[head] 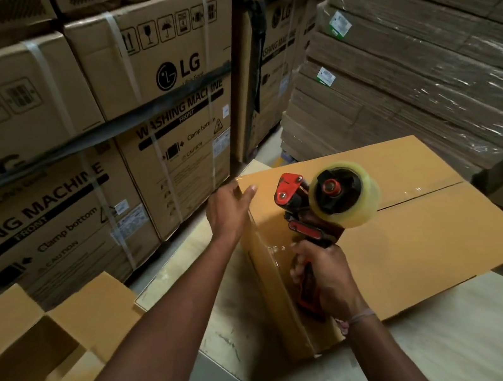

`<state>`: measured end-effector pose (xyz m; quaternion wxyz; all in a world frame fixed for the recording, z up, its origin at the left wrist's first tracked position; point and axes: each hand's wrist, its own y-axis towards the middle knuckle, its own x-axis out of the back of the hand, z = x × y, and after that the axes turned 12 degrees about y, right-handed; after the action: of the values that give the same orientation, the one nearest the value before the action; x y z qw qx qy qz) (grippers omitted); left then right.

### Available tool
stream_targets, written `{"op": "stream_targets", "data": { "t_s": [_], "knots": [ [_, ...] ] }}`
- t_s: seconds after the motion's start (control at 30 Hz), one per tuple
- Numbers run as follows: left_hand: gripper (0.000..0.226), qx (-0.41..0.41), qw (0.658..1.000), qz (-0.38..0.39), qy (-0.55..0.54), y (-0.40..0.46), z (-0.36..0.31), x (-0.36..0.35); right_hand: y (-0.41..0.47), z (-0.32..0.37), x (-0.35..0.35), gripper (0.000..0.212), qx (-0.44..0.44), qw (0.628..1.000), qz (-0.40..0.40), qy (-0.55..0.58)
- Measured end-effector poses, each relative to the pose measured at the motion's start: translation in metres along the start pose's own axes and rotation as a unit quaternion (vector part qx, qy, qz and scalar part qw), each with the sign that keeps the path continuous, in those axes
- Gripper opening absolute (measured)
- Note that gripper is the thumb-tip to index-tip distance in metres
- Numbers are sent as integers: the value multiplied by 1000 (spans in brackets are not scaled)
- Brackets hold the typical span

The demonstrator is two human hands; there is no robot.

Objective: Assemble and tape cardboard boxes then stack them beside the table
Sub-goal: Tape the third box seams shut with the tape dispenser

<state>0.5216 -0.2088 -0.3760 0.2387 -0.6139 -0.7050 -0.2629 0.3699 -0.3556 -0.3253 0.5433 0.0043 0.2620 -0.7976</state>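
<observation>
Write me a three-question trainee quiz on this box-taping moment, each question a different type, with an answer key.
1. True or false: the right hand grips the handle of the tape dispenser.
2. Multiple choice: where is the left hand? A) on the far left corner of the box on the table; B) inside the open box at the left; C) on the roll of clear tape.
3. Fill in: the big printed cartons behind the table read "WASHING ____".

Key: 1 true; 2 A; 3 MACHINE.
</observation>
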Motion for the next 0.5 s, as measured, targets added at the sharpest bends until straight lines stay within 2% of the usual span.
{"op": "stream_targets", "data": {
  "t_s": [0.1,0.2,0.27,0.37,0.43,0.5],
  "knots": [
    [35,-11,999,-15,47,-1,-9,0,-1,5,5,27,-12,1000,-2,8],
    [60,-10,987,-15,161,-6,-24,-12,1,22,22,17,11,999,-20,-22],
    [71,-89,969,-15,232,-8,-37,-23,5,38,40,9,39,997,-55,-44],
    [77,-221,922,57,313,-8,-61,-45,23,65,77,7,72,987,-121,-71],
    [84,-230,903,103,349,1,-74,-57,36,81,104,6,83,982,-139,-95],
    [90,-204,901,117,365,12,-83,-66,44,91,130,13,86,980,-143,-108]
  ]
}}
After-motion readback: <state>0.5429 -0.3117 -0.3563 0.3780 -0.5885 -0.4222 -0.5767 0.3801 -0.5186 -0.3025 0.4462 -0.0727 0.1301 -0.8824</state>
